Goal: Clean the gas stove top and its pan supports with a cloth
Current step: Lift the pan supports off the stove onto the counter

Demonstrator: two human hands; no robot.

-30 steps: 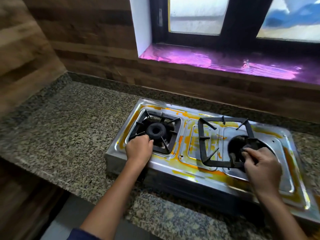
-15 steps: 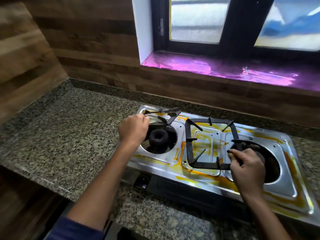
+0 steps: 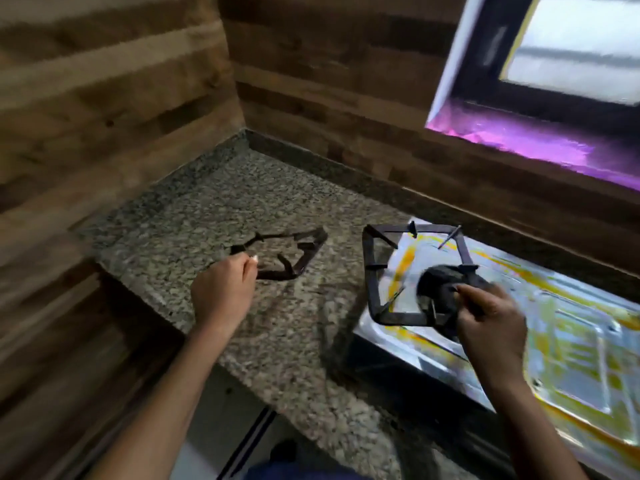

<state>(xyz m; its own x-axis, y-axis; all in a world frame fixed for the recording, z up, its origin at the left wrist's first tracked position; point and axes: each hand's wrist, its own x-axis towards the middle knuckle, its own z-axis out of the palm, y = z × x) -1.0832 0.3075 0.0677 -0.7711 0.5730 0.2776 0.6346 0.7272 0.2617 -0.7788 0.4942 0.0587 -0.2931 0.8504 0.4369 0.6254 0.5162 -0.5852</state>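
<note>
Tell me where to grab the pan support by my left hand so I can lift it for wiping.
Take the pan support by its outer frame bar on the near side, coming from above, where your left hand is. It's an open square of thin bars, so fingers can hook through the middle; the inward prongs are short and awkward.

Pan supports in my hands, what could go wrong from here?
The left hand holds the left pan support by one corner over the countertop; it could slip and bang down. The right hand holds the right pan support above the burner and stove top; its prongs could snag.
</note>
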